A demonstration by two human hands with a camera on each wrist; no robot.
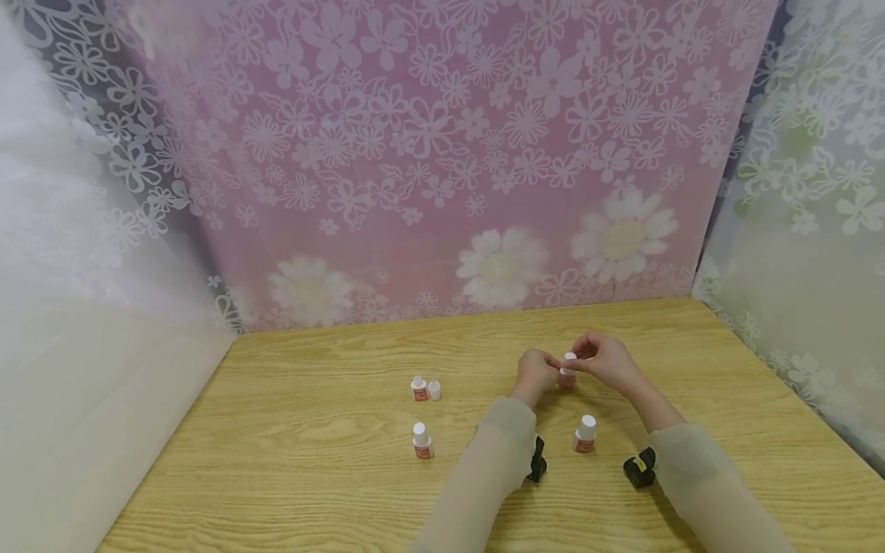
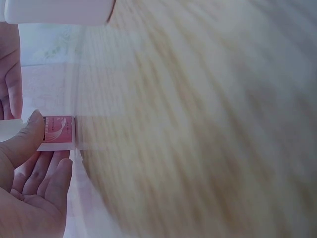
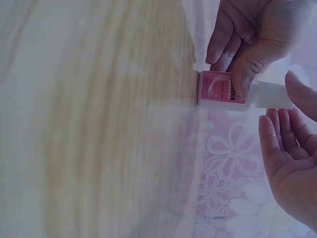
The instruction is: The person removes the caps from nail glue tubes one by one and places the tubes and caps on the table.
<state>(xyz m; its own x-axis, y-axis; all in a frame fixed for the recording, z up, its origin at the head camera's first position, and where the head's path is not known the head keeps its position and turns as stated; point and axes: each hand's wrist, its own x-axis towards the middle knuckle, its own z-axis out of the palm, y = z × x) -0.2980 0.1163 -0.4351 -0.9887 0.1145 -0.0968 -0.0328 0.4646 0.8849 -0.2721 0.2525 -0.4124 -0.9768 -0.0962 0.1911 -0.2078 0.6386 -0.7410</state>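
Note:
Toward the back right of the table, my left hand point(image 1: 535, 375) pinches the body of a small white glue bottle point(image 3: 215, 88) with a red label. The thumb lies over part of that label, and the bottle stands upright with its base at the tabletop. My right hand point(image 1: 608, 363) holds the white cap point(image 3: 271, 95) on top of the bottle between thumb and fingers. Nearer to me, between my forearms, another capped glue bottle point(image 1: 585, 435) stands upright. A large white bottle part point(image 2: 59, 11) fills the top left corner of the left wrist view.
Left of my arms, an uncapped glue bottle point(image 1: 419, 390) stands with its loose cap point(image 1: 435, 391) beside it. A capped bottle point(image 1: 423, 443) is nearer to me. Black wrist devices point(image 1: 640, 468) sit under my sleeves. A pink flowered curtain point(image 1: 415, 192) borders the wooden table point(image 1: 290, 461).

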